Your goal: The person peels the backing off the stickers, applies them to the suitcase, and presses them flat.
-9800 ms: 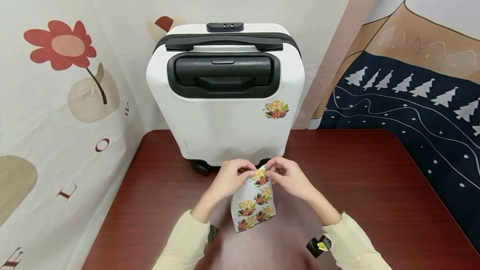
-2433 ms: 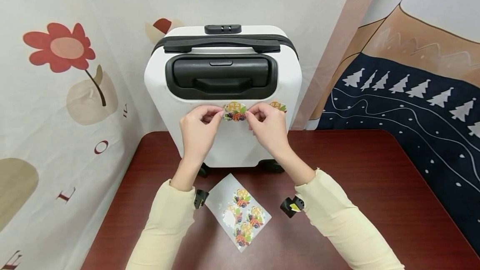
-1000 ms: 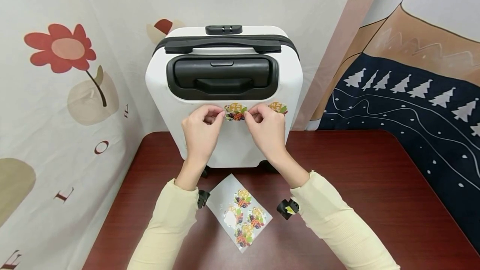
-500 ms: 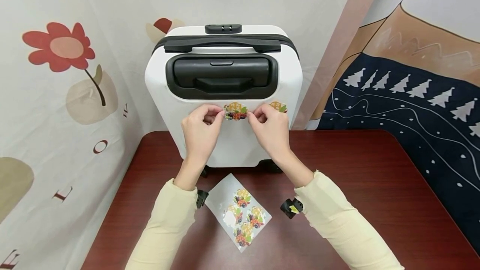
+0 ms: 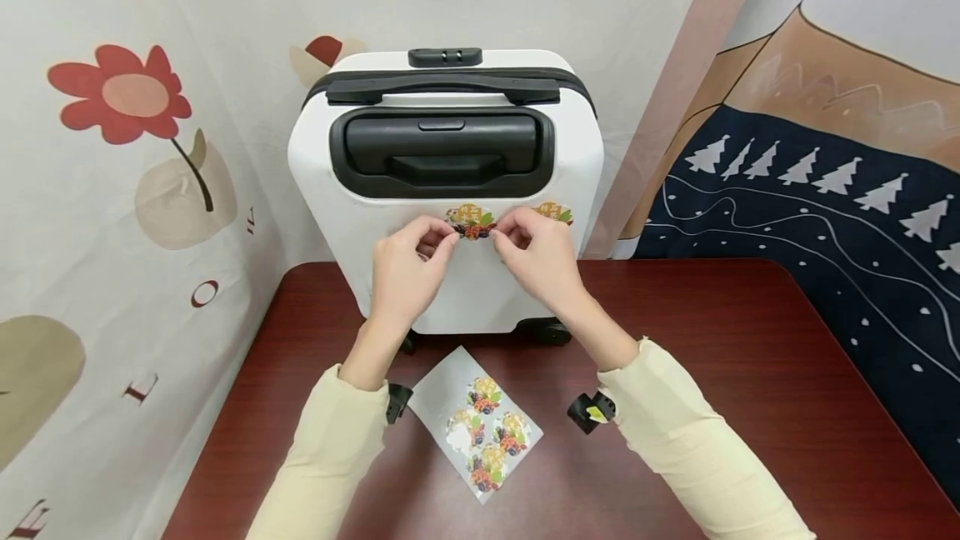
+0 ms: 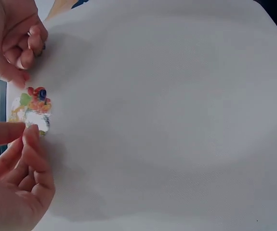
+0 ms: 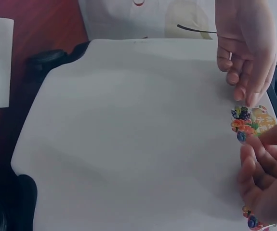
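A round fruit-print sticker (image 5: 470,215) lies at the front of a white suitcase (image 5: 465,294), just below its black handle recess. My left hand (image 5: 407,272) pinches the sticker's left edge between thumb and forefinger. At the opposite edge, the thumb and forefinger of my right hand (image 5: 542,261) do the same. In the left wrist view, glare whitens part of the sticker (image 6: 32,103). The right wrist view shows its fruit print (image 7: 243,124) between both hands' fingertips. A second, matching sticker (image 5: 557,212) is on the suitcase at right, partly hidden behind my right hand.
A sticker sheet (image 5: 438,394) with several fruit stickers lies on the reddish-brown table (image 5: 720,373) before the suitcase. Black wheels (image 5: 546,332) hold the suitcase off the tabletop. Printed cloth (image 5: 225,40) hangs behind and at the sides.
Earlier both hands held the sheet; since then a sticker has come off it to the suitcase front, and the sheet lies on the table. Lately my left hand has shifted slightly right.
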### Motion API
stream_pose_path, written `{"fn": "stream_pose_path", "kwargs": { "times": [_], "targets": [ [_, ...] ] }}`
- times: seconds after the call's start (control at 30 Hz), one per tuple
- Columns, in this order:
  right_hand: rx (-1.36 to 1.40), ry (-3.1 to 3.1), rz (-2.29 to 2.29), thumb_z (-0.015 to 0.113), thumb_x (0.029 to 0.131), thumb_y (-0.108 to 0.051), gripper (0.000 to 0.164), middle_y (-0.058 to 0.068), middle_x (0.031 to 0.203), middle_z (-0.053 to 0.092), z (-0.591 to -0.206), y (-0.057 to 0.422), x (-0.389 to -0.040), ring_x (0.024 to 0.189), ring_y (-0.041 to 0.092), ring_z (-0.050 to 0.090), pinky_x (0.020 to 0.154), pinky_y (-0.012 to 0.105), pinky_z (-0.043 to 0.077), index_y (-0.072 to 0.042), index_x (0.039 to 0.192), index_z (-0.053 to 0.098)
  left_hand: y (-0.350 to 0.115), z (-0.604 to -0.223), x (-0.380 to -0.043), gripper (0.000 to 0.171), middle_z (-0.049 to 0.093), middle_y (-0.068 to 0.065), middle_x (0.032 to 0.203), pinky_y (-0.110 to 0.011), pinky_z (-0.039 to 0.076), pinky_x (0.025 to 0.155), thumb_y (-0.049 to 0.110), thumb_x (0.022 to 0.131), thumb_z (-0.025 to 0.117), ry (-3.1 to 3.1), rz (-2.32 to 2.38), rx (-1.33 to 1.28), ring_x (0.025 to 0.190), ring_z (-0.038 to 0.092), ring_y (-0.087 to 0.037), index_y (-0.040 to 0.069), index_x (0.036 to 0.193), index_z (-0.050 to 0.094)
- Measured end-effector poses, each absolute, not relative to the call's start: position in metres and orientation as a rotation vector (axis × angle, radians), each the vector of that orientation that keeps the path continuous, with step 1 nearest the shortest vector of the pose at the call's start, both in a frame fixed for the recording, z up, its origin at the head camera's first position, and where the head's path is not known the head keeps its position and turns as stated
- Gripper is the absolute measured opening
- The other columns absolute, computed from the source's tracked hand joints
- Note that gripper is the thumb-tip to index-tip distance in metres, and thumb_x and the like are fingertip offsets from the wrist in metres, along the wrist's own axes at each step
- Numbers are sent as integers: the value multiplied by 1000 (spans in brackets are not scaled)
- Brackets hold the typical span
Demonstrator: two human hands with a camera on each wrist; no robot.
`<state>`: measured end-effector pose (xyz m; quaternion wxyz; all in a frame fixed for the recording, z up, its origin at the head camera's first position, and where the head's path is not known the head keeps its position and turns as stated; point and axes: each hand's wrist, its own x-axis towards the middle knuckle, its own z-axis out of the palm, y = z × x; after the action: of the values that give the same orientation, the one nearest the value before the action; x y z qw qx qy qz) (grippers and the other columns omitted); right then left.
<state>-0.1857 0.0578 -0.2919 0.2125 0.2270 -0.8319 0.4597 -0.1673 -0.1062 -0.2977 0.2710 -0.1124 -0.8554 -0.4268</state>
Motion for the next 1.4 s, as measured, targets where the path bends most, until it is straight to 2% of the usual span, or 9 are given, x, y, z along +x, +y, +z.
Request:
{"fn": "stream_pose_path", "kwargs": {
  "times": [0.1, 0.27, 0.37, 0.8, 0.97, 1.13, 1.4],
  "targets": [
    [763, -2368, 1311, 60, 83, -2, 2, 2, 61, 56, -290, 58, -187, 53, 12, 50, 51, 26, 41, -2, 85, 61, -105, -296, -166, 10, 65, -7, 74, -32, 49, 62, 12, 84, 64, -2380, -1154, -338, 65, 60, -17, 4, 88, 66],
    [950, -2461, 1363, 57, 86, -4, 20, 1, 65, 57, -284, 56, -187, 52, 12, 50, 52, 28, 42, -3, 106, 58, -104, -295, -165, 11, 65, -8, 77, -32, 49, 62, 10, 85, 62, -2441, -1166, -363, 67, 60, -18, 3, 93, 65],
    [976, -2495, 1363, 58, 87, -7, 26, 0, 65, 57, -282, 55, -186, 53, 12, 50, 53, 28, 42, -3, 112, 55, -104, -294, -165, 12, 65, -8, 77, -32, 49, 62, 10, 86, 61, -2452, -1182, -361, 68, 61, -19, 3, 94, 65],
    [860, -2547, 1346, 58, 85, -3, 15, 2, 61, 56, -291, 68, -184, 51, 12, 52, 51, 28, 44, 0, 100, 59, -113, -296, -163, 11, 65, -8, 80, -33, 49, 67, 13, 86, 61, -2475, -1178, -316, 70, 60, -19, 5, 93, 65],
    [959, -2562, 1375, 55, 86, -1, 20, 7, 65, 59, -283, 62, -183, 52, 12, 54, 51, 28, 44, -1, 106, 58, -113, -297, -164, 10, 64, -8, 79, -33, 48, 66, 12, 87, 60, -2475, -1164, -318, 69, 59, -20, 5, 92, 65],
    [1044, -2576, 1339, 56, 86, -2, 27, 2, 65, 58, -278, 54, -183, 53, 11, 53, 51, 27, 43, -1, 113, 56, -114, -299, -165, 10, 64, -8, 78, -33, 49, 65, 11, 87, 60, -2470, -1159, -327, 68, 60, -20, 4, 93, 65],
    [971, -2731, 1261, 58, 87, -5, 24, 5, 64, 58, -291, 58, -188, 51, 12, 50, 50, 26, 42, 0, 111, 57, -115, -300, -166, 11, 65, -8, 79, -34, 49, 66, 12, 87, 60, -2480, -1167, -326, 69, 60, -20, 5, 94, 65]
  ]
}}
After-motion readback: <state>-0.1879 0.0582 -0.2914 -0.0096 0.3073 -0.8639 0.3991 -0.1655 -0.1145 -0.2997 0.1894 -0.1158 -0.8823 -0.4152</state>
